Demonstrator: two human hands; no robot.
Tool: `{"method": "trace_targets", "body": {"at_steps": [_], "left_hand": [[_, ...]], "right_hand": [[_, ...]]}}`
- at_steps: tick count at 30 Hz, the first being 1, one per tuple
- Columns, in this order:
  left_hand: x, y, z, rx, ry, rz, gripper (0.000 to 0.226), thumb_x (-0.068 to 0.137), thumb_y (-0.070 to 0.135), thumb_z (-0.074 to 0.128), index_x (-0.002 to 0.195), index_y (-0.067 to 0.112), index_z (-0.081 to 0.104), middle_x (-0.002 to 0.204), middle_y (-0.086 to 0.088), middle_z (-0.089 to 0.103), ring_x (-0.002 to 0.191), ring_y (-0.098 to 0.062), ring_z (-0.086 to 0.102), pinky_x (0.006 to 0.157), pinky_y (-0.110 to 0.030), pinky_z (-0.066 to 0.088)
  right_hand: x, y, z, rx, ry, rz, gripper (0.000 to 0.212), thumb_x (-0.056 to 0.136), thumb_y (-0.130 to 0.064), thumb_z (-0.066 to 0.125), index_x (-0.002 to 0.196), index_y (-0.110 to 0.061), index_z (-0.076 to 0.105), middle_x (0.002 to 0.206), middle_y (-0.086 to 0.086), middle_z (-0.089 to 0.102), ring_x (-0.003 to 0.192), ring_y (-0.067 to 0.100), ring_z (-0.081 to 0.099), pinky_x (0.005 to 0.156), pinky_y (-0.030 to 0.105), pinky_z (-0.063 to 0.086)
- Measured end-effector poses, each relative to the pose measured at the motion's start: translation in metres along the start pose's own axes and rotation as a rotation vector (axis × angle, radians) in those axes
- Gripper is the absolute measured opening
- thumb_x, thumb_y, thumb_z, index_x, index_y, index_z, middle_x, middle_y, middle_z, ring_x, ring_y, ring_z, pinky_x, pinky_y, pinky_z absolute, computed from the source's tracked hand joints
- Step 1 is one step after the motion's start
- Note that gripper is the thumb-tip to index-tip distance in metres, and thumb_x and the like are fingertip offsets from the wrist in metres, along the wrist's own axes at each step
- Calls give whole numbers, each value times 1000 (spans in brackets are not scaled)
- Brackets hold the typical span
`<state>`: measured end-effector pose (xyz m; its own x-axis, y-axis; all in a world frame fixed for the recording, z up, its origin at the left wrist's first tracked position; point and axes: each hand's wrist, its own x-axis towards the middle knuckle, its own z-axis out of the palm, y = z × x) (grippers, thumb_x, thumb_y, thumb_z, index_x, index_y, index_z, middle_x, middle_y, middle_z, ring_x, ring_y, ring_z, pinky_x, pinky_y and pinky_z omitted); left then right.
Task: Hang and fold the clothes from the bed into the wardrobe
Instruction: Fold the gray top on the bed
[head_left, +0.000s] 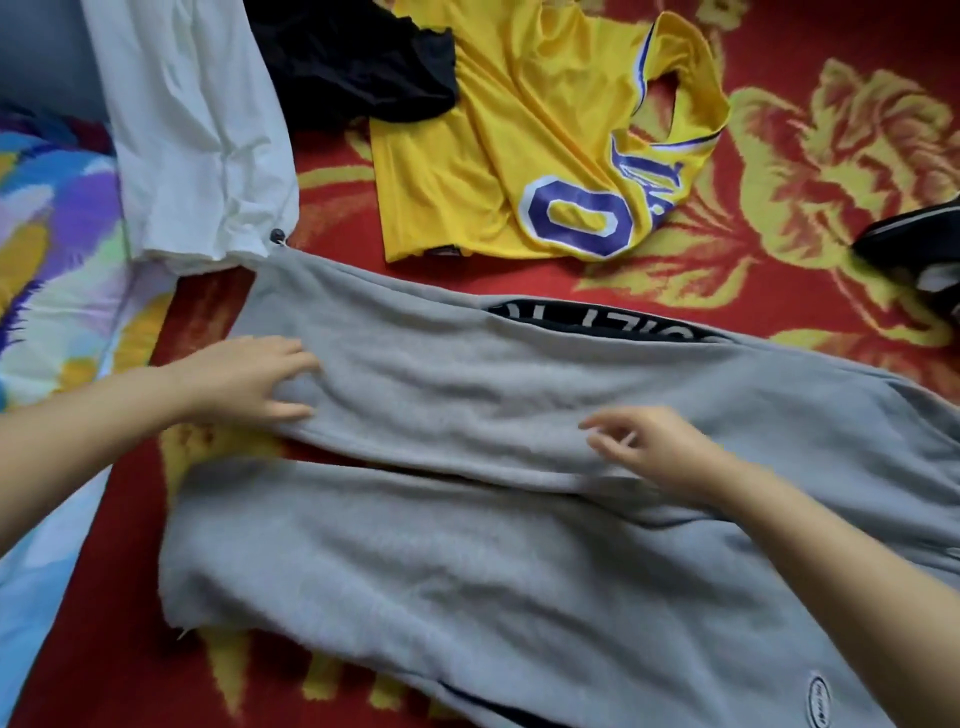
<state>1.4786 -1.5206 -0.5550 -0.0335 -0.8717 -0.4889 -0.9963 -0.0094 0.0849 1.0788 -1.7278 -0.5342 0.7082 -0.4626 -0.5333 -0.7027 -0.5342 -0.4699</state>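
Under my view lies a red bedspread with big yellow flowers, and at its left edge a pastel patterned sheet. Spread across the middle and near part of the bed are grey sweatpants, their two legs running sideways, one above the other, with a narrow strip of red showing between them at the left end. A black waistband with white letters peeks out along the upper leg's far edge. My left hand reaches in from the left, forearm low over the bed, fingers curled onto the end of the upper leg with the thumb tucked under its lower edge, so it grips the cloth there. My right hand comes in from the lower right, wrist bent, over the lower edge of the same leg; its fingers are spread and only loosely bent, holding nothing (whether the tips touch the cloth I cannot tell). Farther up the bed lie a yellow jersey with a purple zero, a black garment overlapping its top left corner, and a white shirt at the left. A dark shoe sits at the right edge.
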Motion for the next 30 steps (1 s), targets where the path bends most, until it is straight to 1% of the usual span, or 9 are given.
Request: {"method": "trace_targets", "body": {"at_steps": [3, 7, 9, 13, 17, 20, 23, 26, 30], "left_hand": [[60, 17, -26, -175, 289, -74, 47, 84, 17, 66, 128, 8, 54, 118, -13, 58, 109, -33, 56, 84, -40, 47], [123, 25, -42, 36, 117, -326, 72, 84, 3, 50, 149, 13, 22, 150, -12, 30, 139, -29, 27, 115, -51, 17], [129, 27, -38, 148, 92, -401, 55, 82, 5, 50, 136, 12, 36, 133, -15, 46, 125, -32, 41, 111, -52, 19], [96, 32, -33, 178, 289, -361, 25, 76, -5, 52, 87, 14, 41, 90, -18, 63, 85, -36, 58, 83, -42, 32], [31, 27, -56, 4, 627, -184, 27, 74, -4, 55, 98, 6, 60, 82, -22, 63, 72, -40, 59, 59, -40, 36], [-29, 32, -61, 68, 652, 91, 44, 78, 15, 42, 114, 7, 66, 77, -18, 64, 62, -37, 63, 49, -41, 47], [-100, 64, -23, 96, 528, 218, 46, 75, 10, 39, 117, 12, 55, 67, -13, 62, 51, -30, 60, 45, -35, 48], [-160, 105, 41, 123, 429, 248, 50, 69, 12, 38, 114, 16, 61, 59, -4, 57, 46, -20, 57, 50, -26, 43], [-195, 133, 95, 137, 201, 157, 40, 56, 17, 82, 95, 16, 78, 58, 2, 56, 47, -17, 57, 54, -26, 39]], "right_hand": [[30, 31, -42, -121, 408, 76, 31, 89, -7, 56, 119, -10, 63, 117, 14, 64, 106, 33, 59, 88, 40, 48], [69, 72, -75, -386, 149, 386, 78, 89, -10, 58, 153, -17, 14, 154, 13, 24, 141, 32, 24, 115, 51, 19], [80, 79, -71, -494, 113, 460, 68, 89, -16, 59, 148, -14, 24, 146, 17, 35, 132, 35, 37, 111, 53, 22], [56, 85, -62, -542, 399, 311, 27, 89, -18, 58, 111, -3, 51, 109, 23, 52, 99, 41, 53, 74, 43, 38], [-11, 76, -93, -400, 614, 100, 25, 81, -15, 65, 103, -4, 59, 94, 20, 51, 86, 43, 56, 62, 41, 42], [-66, 52, -94, -416, 337, -100, 44, 77, -13, 68, 121, -13, 64, 97, 17, 61, 85, 40, 63, 66, 43, 52], [-121, 29, -40, -512, -170, -148, 57, 88, -27, 57, 141, -43, 40, 103, 0, 57, 98, 25, 60, 73, 32, 45], [-168, 22, 33, -581, -343, -250, 57, 96, -34, 42, 146, -51, 21, 106, -8, 50, 99, 15, 56, 69, 27, 34], [-188, 16, 105, -602, -523, -244, 56, 99, -37, 41, 151, -39, 19, 122, 3, 50, 109, 27, 54, 81, 37, 40]]}}
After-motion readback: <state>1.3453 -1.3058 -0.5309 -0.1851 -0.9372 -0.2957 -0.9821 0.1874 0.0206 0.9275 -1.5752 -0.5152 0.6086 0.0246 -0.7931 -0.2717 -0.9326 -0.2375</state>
